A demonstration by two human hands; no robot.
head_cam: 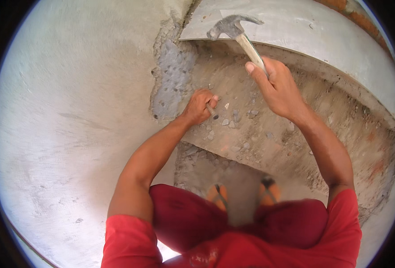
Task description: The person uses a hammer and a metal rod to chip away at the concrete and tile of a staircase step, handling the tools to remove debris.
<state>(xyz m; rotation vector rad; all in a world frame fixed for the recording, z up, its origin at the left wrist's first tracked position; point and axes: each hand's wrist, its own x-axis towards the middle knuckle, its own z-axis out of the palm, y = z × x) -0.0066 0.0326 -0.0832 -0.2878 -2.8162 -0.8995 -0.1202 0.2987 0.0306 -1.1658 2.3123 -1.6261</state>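
Observation:
My right hand [279, 88] grips the wooden handle of a claw hammer [232, 26], its steel head raised over the edge of a pale slab. Below and to the left, my left hand [201, 105] is closed around a metal rod, perhaps a chisel [212, 111], whose blunt end points toward me; its other end is hidden by the hand. Just beyond that hand lies a rough, pitted grey patch [172, 75] along the broken edge of the plastered wall [83, 83]. The hammer head is well apart from the rod.
Broken chips [225, 122] and dust lie on the rough step [267, 134]. The pale slab [294, 30] overhangs it at the upper right. A lower ledge [231, 174] with rubble is near my sandalled feet. Exposed brick [368, 25] shows at the far upper right.

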